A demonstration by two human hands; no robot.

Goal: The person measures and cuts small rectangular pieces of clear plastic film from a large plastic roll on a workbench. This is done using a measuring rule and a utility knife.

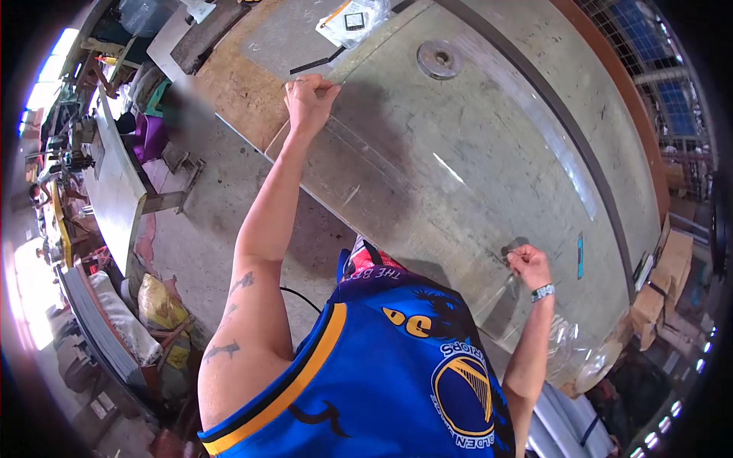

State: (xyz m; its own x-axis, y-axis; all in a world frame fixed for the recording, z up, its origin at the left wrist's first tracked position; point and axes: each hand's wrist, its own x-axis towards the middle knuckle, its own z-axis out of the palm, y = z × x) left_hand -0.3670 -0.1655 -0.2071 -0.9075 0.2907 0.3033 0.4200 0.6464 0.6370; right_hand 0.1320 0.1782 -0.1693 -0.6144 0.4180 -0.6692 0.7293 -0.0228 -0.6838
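A clear plastic sheet (pixel 382 164) stretches along the near side of the worktable (pixel 489 130), and its outline is hard to make out. My left hand (pixel 310 101) is closed in a pinch on its far-left end, beside a brown board. At the other end, my right hand (pixel 528 264) pinches the sheet near the table's front right, with thumb and fingertips together. Beyond my hands, a round roll (pixel 440 59) lies flat on the table. To the right of my right hand is a slim teal tool (pixel 580 256), perhaps a cutter.
A plastic packet with a label (pixel 355 21) and a black strip (pixel 317 61) lie beyond my left hand. Crumpled clear plastic (pixel 584 347) bunches at the right end. A dark bar (pixel 565 122) runs along the far side. Another table (pixel 114 183) stands left.
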